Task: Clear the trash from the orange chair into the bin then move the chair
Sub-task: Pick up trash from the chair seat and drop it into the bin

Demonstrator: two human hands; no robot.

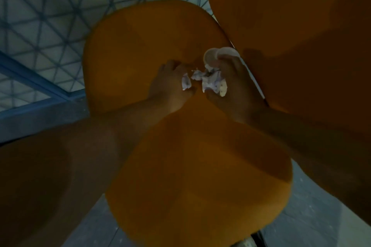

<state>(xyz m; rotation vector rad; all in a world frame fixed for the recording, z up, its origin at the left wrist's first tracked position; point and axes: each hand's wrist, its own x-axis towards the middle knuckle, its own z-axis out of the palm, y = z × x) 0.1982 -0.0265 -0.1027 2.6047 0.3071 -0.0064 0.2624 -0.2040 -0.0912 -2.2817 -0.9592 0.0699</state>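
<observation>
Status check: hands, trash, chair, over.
Left hand pinches paper scrap. Right hand grips crumpled paper and pale cup. Both over orange chair. Bin not in view.

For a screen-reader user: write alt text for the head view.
Two bare hands gather trash on an orange chair seat: the left hand pinches a small white paper scrap, the right hand grips crumpled white paper and a round whitish object. Dim light.

A single head-worn camera looks steeply down, very close above the smooth orange moulded chair seat (160,36), which fills most of the dim view.
</observation>
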